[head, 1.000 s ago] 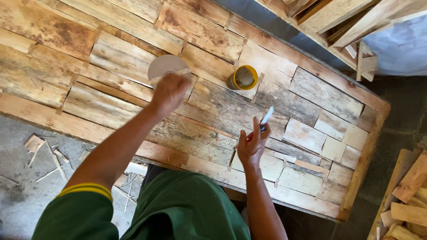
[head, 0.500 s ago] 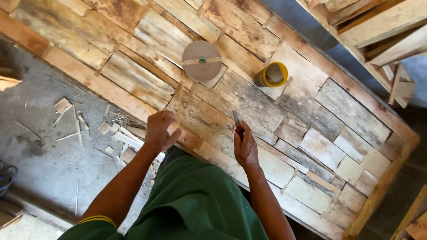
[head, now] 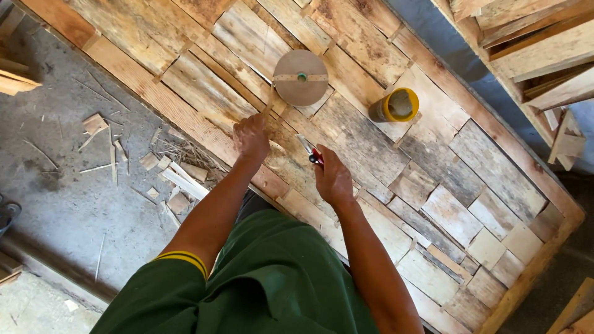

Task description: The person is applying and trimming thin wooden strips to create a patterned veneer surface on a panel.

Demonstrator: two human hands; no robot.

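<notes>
Risk of a slip: right hand (head: 333, 179) clenched around a red-handled knife (head: 311, 151), blade out over the patchwork wood panel (head: 433, 154), left hand (head: 251, 137) closed on a thin wood strip (head: 268, 106) just beside, easily nicked.

My 2 bare arms reach forward and down, elbows bent, green short sleeves at the shoulders. My left hand (head: 251, 136) is curled, knuckles up, fingers pinched together. My right hand (head: 333, 179) sits just beside it, closed in a fist-like grip.
</notes>
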